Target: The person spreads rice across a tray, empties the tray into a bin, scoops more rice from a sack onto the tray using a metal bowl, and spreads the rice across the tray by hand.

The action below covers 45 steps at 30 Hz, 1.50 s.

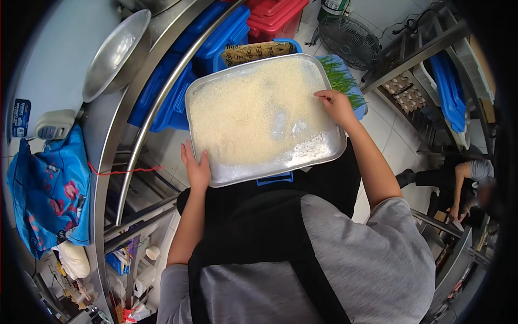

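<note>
A rectangular metal tray (pixel 307 154) lies across my lap, tilted a little in view. Pale cream grains (pixel 237 113), too fine to name for sure, cover most of it, and bare shiny metal shows along the near right side. My left hand (pixel 197 168) grips the tray's near left rim, with the thumb inside and the fingers along the outer wall. At the right rim, my right hand (pixel 337 108) reaches over the grains with thumb and fingertips pinched together. Whatever those fingertips may hold is too small to make out.
Blue bins (pixel 216 38) and a red bin (pixel 275 16) stand beyond the tray. Green leaves (pixel 340 78) lie right of it, near a black fan (pixel 349 40). A steel table (pixel 102 156) with a metal bowl (pixel 118 54) is at left. Another person (pixel 458 186) sits far right.
</note>
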Tool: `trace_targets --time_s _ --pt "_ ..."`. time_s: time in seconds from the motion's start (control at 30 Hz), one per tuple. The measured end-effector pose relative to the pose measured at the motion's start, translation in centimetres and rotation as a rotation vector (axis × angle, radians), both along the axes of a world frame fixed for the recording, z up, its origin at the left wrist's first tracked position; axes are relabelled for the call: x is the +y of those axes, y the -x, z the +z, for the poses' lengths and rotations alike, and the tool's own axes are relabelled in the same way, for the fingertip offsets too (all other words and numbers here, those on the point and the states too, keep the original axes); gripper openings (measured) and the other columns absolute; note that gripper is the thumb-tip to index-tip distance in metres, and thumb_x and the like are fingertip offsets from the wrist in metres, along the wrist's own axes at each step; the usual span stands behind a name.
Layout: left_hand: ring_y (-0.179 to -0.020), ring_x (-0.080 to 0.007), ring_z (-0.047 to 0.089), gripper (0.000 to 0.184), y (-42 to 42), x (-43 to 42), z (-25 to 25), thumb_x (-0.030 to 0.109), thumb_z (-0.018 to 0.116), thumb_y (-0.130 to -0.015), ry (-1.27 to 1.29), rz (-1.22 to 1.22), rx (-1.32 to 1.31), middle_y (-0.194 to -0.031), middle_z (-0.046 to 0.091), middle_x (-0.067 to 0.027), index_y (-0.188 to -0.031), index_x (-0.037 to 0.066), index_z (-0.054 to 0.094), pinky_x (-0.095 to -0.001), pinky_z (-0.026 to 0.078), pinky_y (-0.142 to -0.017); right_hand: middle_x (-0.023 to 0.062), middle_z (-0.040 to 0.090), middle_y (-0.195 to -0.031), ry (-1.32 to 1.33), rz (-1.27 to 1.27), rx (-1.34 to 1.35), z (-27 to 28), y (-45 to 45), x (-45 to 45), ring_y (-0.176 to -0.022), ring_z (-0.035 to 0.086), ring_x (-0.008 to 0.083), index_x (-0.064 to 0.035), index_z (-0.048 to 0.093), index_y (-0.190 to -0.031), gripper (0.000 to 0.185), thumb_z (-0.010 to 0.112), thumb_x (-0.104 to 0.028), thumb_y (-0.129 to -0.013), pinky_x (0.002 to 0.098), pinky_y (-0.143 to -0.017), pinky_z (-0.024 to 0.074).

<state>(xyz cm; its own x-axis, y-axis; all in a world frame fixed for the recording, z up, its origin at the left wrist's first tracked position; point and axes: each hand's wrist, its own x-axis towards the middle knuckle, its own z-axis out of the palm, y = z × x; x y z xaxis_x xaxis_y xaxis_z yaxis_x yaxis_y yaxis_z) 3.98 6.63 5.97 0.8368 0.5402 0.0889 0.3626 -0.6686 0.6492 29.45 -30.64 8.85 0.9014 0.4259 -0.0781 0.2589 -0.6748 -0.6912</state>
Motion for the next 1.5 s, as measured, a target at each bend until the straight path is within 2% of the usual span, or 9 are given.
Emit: trace_targets --time_s 0.1,0.13,0.3,0.57,0.67,0.77,0.97,1.03,1.5 --pt "-0.134 -0.0417 0.035 0.066 -0.8 -0.5 -0.4 0.021 0.059 -0.092 0.009 0.026 0.06 -0.149 0.029 -0.0232 -0.147 0.003 0.027 -0.0419 0.034 -0.108 0.0151 0.062 -0.122 0.01 0.063 -0.428 -1.4 1.2 1.9 -0.111 0.061 0.0296 -0.008 0.059 -0.127 0.038 0.057 -0.008 -0.088 0.0382 -0.094 0.047" --pt "-0.132 -0.0399 0.039 0.067 -0.8 -0.9 -0.1 0.022 0.059 -0.092 -0.008 0.022 0.106 -0.148 0.032 -0.0227 -0.148 0.004 0.026 -0.0415 0.037 -0.106 0.0141 0.049 -0.141 0.148 0.094 -0.456 -2.4 1.5 2.9 -0.132 0.044 0.0301 -0.0096 0.048 -0.138 0.045 0.052 -0.017 -0.093 0.0484 -0.11 0.0323" --pt "-0.129 -0.0382 0.044 0.067 -0.9 -1.5 0.8 0.026 0.059 -0.093 -0.056 0.028 0.158 -0.145 0.035 -0.0211 -0.148 0.007 0.026 -0.0425 0.041 -0.103 0.0122 0.028 -0.155 0.368 0.424 -0.341 -3.2 9.2 7.9 -0.143 0.025 0.028 -0.0079 0.034 -0.146 0.057 0.046 -0.034 -0.097 0.0557 -0.116 0.0139" --pt "-0.125 -0.0392 0.047 0.065 -0.8 -2.1 1.5 0.037 0.053 -0.096 -0.106 0.033 0.227 -0.142 0.038 -0.0214 -0.147 0.006 0.027 -0.0438 0.042 -0.1 0.0109 0.03 -0.154 0.381 0.006 -0.41 -3.7 7.6 5.5 -0.143 0.027 0.0279 -0.0122 0.033 -0.147 0.056 0.045 -0.035 -0.098 0.0564 -0.116 0.0136" --pt "-0.125 -0.0392 0.047 0.064 -0.9 -2.1 1.5 0.037 0.051 -0.096 -0.117 0.037 0.243 -0.144 0.036 -0.0211 -0.147 0.007 0.028 -0.0442 0.042 -0.1 0.0068 0.033 -0.153 0.398 0.447 -0.391 -3.0 9.5 5.7 -0.143 0.028 0.0276 -0.0158 0.035 -0.147 0.054 0.045 -0.036 -0.098 0.057 -0.116 0.0122" --pt "-0.122 -0.0437 0.048 0.06 -0.8 -1.9 0.6 0.034 0.051 -0.097 -0.123 0.025 0.159 -0.142 0.036 -0.0262 -0.146 0.007 0.028 -0.047 0.044 -0.097 0.0049 0.034 -0.153 0.36 0.393 -0.436 -2.5 9.1 6.0 -0.142 0.029 0.0272 -0.016 0.039 -0.144 0.051 0.045 -0.035 -0.097 0.0571 -0.115 0.014" --pt "-0.108 -0.0438 0.058 0.041 0.2 0.2 -1.8 0.025 0.042 -0.101 0.12 0.176 0.006 -0.115 0.06 -0.0278 -0.134 0.0 0.044 -0.0442 0.046 -0.09 0.0178 0.058 -0.127 0.393 -0.259 -0.543 -1.9 2.8 0.6 -0.114 0.057 0.0313 -0.0179 0.039 -0.144 0.051 0.05 -0.024 -0.095 0.055 -0.095 0.041" --pt "-0.101 -0.0439 0.06 0.036 1.4 0.1 -2.1 0.024 0.04 -0.102 0.156 0.164 0.173 -0.104 0.063 -0.0284 -0.125 -0.002 0.051 -0.0449 0.047 -0.086 0.026 0.065 -0.102 0.235 -0.284 -0.016 -2.1 3.2 -1.3 -0.091 0.064 0.0398 -0.0216 0.032 -0.148 0.055 0.048 -0.02 -0.095 0.0522 -0.08 0.0477" --pt "-0.096 -0.0472 0.059 0.027 2.1 -0.2 -2.7 0.021 0.038 -0.101 0.139 0.138 -0.078 -0.097 0.062 -0.0291 -0.114 0.001 0.051 -0.0503 0.046 -0.079 0.0285 0.064 -0.084 0.176 -0.253 -0.097 -3.7 6.1 -3.7 -0.074 0.063 0.0441 -0.0247 0.025 -0.15 0.054 0.041 -0.018 -0.099 0.0512 -0.069 0.0478"
